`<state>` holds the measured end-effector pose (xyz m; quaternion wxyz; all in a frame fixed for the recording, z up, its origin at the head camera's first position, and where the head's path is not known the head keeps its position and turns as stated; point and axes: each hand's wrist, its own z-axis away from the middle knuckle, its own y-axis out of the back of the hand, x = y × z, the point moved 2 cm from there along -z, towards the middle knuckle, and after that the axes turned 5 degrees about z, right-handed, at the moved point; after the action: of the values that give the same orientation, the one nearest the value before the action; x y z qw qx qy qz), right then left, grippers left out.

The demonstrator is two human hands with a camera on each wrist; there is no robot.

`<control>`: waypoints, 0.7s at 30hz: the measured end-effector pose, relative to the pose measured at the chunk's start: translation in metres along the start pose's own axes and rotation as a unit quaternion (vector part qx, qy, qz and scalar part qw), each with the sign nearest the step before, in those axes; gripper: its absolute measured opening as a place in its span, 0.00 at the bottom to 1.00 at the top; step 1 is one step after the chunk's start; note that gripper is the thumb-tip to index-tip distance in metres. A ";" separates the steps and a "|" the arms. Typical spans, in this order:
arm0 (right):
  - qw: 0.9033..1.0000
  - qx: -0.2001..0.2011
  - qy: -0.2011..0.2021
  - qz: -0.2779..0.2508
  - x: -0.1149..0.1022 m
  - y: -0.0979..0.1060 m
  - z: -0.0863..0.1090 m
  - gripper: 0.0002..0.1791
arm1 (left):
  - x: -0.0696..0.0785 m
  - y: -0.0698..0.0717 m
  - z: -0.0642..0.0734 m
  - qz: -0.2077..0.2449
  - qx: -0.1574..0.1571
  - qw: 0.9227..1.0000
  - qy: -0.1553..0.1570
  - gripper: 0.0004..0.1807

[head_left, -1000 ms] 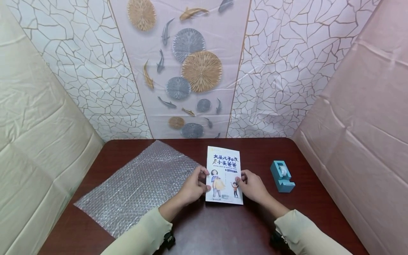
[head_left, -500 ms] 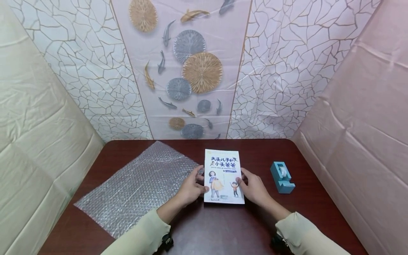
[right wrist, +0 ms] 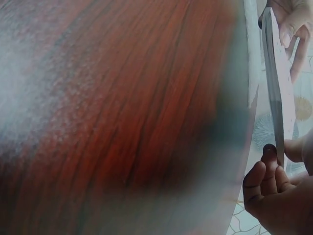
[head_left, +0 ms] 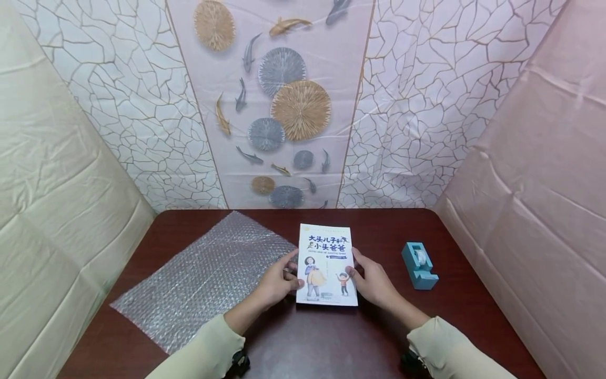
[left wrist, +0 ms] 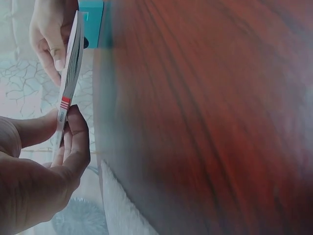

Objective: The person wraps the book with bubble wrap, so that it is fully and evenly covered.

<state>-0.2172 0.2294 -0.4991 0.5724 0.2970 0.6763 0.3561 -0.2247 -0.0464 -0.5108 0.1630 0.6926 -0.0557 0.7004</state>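
Soft, even light brightens the curtains (head_left: 530,210) around me as a pale sheen spreads across the dark table (head_left: 322,342) and glints speckle the bubble wrap (head_left: 203,279). Shadows darken the wood beneath my left hand (head_left: 274,284) and right hand (head_left: 377,281). Small print on my book (head_left: 326,287) blurs. In my right-wrist view, whitish haze washes out the tabletop's left side.

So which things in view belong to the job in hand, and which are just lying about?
In the job:
book, held at its sides
left hand
right hand

Untouched on the table:
bubble wrap sheet
tape dispenser
Either might belong too; the pictures don't settle it.
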 end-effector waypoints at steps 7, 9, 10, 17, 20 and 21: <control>1.000 -0.001 0.029 0.000 -0.004 -0.003 -0.002 0.37 | 0.002 0.013 0.003 -0.015 0.010 1.000 0.006 0.49; 1.000 -0.005 0.031 -0.002 -0.004 -0.004 -0.003 0.37 | 0.003 0.016 0.003 -0.013 0.005 1.000 0.007 0.49; 0.999 -0.007 0.033 -0.004 -0.005 -0.004 -0.004 0.37 | 0.004 0.017 0.004 -0.011 0.001 1.000 0.008 0.49; 0.999 -0.008 0.048 -0.016 -0.009 -0.006 -0.005 0.36 | 0.000 0.026 0.005 -0.019 -0.012 1.000 0.021 0.47; 0.998 -0.011 0.058 -0.022 -0.012 -0.008 -0.004 0.36 | -0.001 0.031 0.007 -0.029 -0.011 0.999 0.021 0.47; 0.998 -0.012 0.063 -0.026 -0.012 -0.009 -0.004 0.36 | -0.002 0.032 0.008 -0.028 -0.009 0.999 0.024 0.47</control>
<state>-0.2194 0.2137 -0.4991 0.5412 0.2498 0.7140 0.3672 -0.2266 -0.0792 -0.5073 0.1905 0.6754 -0.0387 0.7114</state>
